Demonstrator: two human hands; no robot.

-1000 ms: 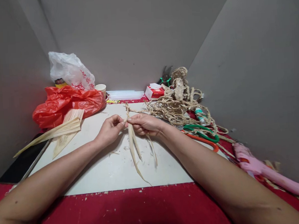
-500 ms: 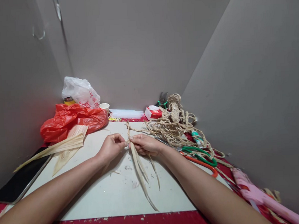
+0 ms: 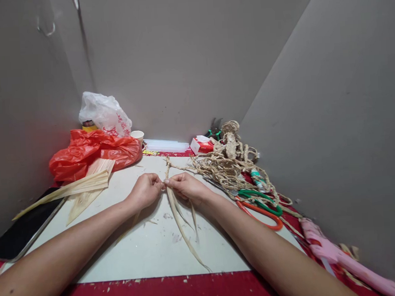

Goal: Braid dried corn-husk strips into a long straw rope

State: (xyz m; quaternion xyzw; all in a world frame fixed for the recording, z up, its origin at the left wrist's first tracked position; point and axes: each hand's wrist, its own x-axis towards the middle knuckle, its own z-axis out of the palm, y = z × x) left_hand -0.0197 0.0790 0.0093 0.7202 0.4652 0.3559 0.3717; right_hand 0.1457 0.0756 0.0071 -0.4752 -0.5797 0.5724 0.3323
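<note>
Over the middle of the white board (image 3: 147, 258), my left hand (image 3: 146, 190) and my right hand (image 3: 186, 187) meet, fingertips pinched close together on a twisted husk cord (image 3: 167, 167). Loose pale husk strips (image 3: 179, 220) hang from my right hand's grip toward the front of the board. A strip also trails under my left wrist, partly hidden by the forearm. From its knotted top, the cord runs right toward a heap of braided husk rope (image 3: 219, 169). Flat dried corn husks (image 3: 89, 183) lie at the left.
A red plastic bag (image 3: 94, 154), a white bag (image 3: 105, 113) and a paper cup (image 3: 137, 136) stand back left. Clear sticks (image 3: 165, 145) and a tissue pack (image 3: 201, 145) lie behind. Right are orange-handled scissors (image 3: 262, 215) and a pink glue gun (image 3: 344, 255); left, a dark tablet (image 3: 25, 230).
Both hands have drawn slightly closer together at the cord, and the hanging strips have swung a little. A strip now shows under my left wrist. The whole view has shifted slightly.
</note>
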